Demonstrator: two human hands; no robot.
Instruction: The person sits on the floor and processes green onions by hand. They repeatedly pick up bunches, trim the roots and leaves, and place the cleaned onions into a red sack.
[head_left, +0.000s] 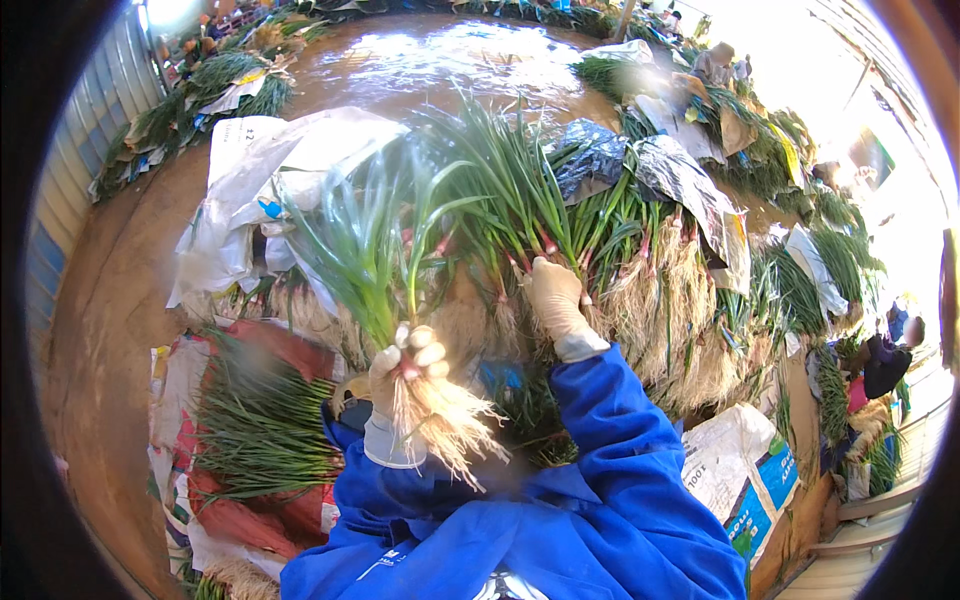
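Note:
My left hand (409, 360), in a pale glove, is closed round the base of a bunch of green-leaved plants (367, 262); their pale roots (450, 424) hang below the fingers and the leaves spread up and to the left. Further right, my right hand (553, 292), also gloved, is at the reddish stem bases of more such plants (525, 187) on the heap in front of me; its fingertips are partly hidden among the stems. Long tangled roots (660, 307) hang from the heap's near side. Black plastic film (675, 176) partly covers the leaves there.
White sacks (300, 165) lie on the heap's left part. Cut or bundled greens (262, 420) rest on red sacking (247, 521) at lower left. A printed white and blue sack (739, 472) is at lower right. Several people sit by other heaps, one person (885, 360) at far right. The brown floor (337, 67) is wet beyond.

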